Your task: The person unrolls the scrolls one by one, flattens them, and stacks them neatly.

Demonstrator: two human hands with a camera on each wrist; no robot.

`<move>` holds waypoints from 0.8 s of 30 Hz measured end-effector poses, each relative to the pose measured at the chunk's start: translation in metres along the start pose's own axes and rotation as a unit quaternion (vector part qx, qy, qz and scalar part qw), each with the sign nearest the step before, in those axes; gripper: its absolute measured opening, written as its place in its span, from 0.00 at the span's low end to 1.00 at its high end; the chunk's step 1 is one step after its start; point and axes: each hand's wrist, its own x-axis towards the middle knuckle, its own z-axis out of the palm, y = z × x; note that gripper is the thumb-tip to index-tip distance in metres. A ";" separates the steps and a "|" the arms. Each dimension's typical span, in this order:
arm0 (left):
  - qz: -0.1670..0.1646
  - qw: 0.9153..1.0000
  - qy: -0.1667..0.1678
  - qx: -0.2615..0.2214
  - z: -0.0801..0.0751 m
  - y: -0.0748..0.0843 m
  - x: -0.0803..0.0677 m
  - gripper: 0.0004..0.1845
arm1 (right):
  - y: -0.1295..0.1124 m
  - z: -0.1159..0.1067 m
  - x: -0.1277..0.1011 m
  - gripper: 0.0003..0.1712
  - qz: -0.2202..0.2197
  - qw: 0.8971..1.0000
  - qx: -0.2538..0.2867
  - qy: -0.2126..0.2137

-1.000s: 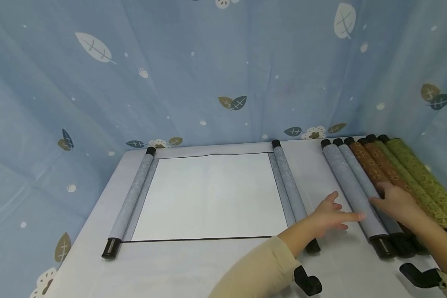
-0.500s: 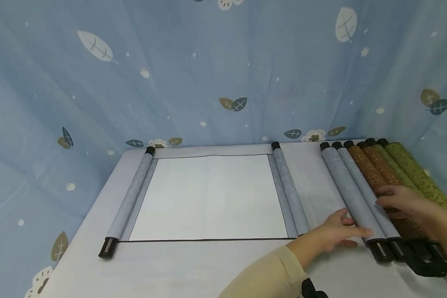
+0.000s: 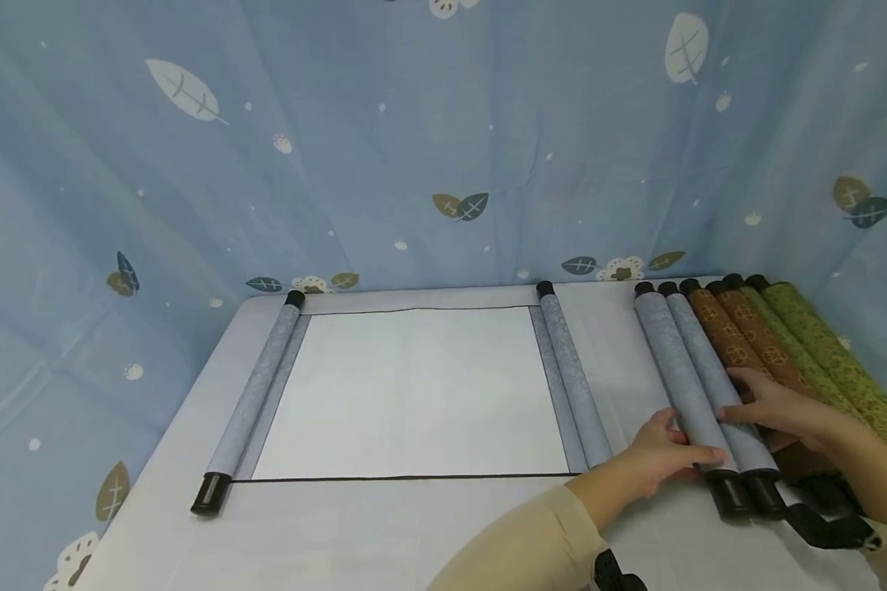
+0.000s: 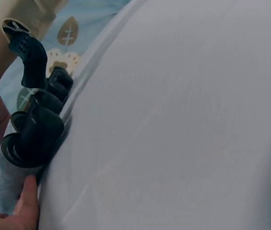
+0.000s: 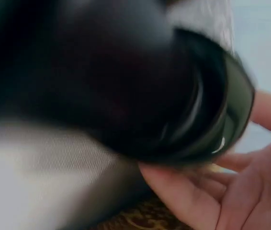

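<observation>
Two grey-blue rolls of a scroll [image 3: 665, 353] lie side by side on the right, with black end caps toward me. My left hand [image 3: 646, 460] grips the left roll near its near end, its index finger across the top. On the other side, my right hand [image 3: 791, 410] holds the right roll, thumb over it and the other fingers partly hidden behind. The left wrist view shows the dark end caps [image 4: 42, 136] between both hands. In the right wrist view a blurred black cap [image 5: 193, 100] fills much of the picture, right hand beside it.
An opened scroll with a blank white sheet [image 3: 414, 394] spreads over the table's middle between two grey-blue rollers. Brown rolls [image 3: 724, 332] and green rolls [image 3: 820, 345] lie right of my hands. A blue leaf-printed curtain [image 3: 384, 148] hangs behind the white tabletop [image 3: 384, 533].
Both hands have closed on the grey-blue rolls. The near ends of the rolls have shifted left, away from the brown ones, and the right hand has come left with them.
</observation>
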 end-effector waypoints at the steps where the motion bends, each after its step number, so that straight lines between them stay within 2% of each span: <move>1: 0.003 1.000 0.006 0.000 -0.002 0.001 0.001 0.36 | 0.001 0.001 0.000 0.56 0.001 1.000 0.014 -0.013; 5: -0.006 0.999 0.017 0.030 -0.011 0.008 0.003 0.37 | 0.005 0.008 -0.001 0.62 0.001 0.996 0.071 -0.050; 9: -0.023 0.997 -0.002 0.067 -0.020 0.016 0.005 0.39 | 0.010 0.019 -0.005 0.63 -0.007 0.991 0.119 -0.060; 14: -0.022 0.994 -0.012 0.108 -0.024 0.021 0.006 0.43 | 0.010 0.029 -0.010 0.62 -0.004 0.984 0.163 -0.069; 20: 0.023 0.987 0.014 0.158 -0.024 0.022 0.003 0.51 | 0.007 0.041 -0.013 0.61 -0.031 0.984 0.167 -0.063; 24: 0.061 0.982 -0.005 0.178 -0.028 0.025 0.000 0.55 | 0.005 0.045 -0.020 0.60 -0.066 0.981 0.176 -0.053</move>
